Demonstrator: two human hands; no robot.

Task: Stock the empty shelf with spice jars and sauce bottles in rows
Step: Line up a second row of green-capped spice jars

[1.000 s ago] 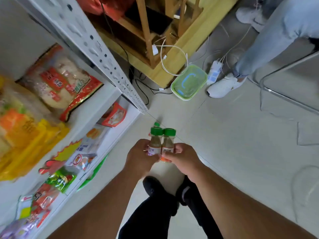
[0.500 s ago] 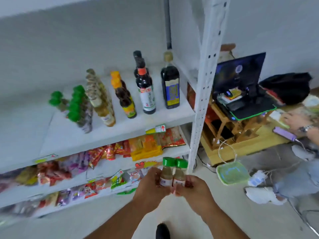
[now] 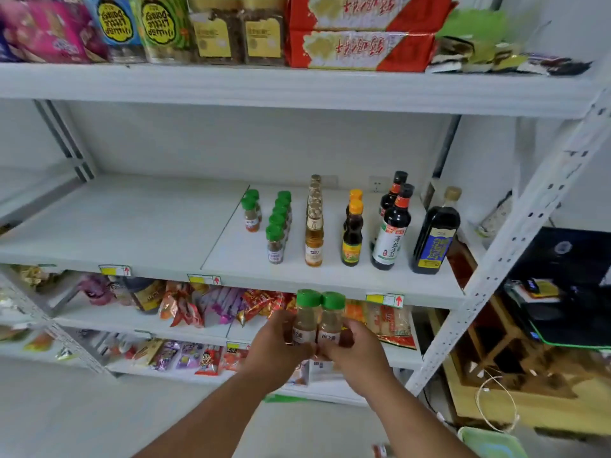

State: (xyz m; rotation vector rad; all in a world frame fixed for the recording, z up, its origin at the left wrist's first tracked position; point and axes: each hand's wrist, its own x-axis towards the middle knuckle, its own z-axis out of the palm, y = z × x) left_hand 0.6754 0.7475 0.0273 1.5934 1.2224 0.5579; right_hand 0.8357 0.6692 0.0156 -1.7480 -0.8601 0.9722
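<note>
Closest in, the left hand [image 3: 276, 345] and the right hand [image 3: 355, 353] are pressed together around two green-capped spice jars [image 3: 319, 320], one jar clamped in each, both upright and touching side by side. They sit just below and in front of the front lip of the half-stocked shelf [image 3: 132, 226].

The coming move, as I judge it, turns on this: the jars must rise above that lip and go forward and a little left, with their long axes kept vertical. The short row of green-capped jars [image 3: 251, 211], only two or so deep, lies up and to the left of the hands, so the left hand is the nearer one to it. Just to its right stands a fuller row of green-capped jars [image 3: 279, 224], running front to back.

Further right come a row of clear bottles of pale amber liquid [image 3: 314, 226], then orange-capped dark bottles [image 3: 353, 231], red-capped soy sauce bottles [image 3: 393, 226], and a single broad dark bottle [image 3: 436, 233] by the upright post.

The shelf's whole left half is bare, so nothing blocks an approach from that side. The risk is clipping the front jar of the fuller row while reaching past it. The loaded snack shelf above [image 3: 297, 84] leaves plenty of headroom.
</note>
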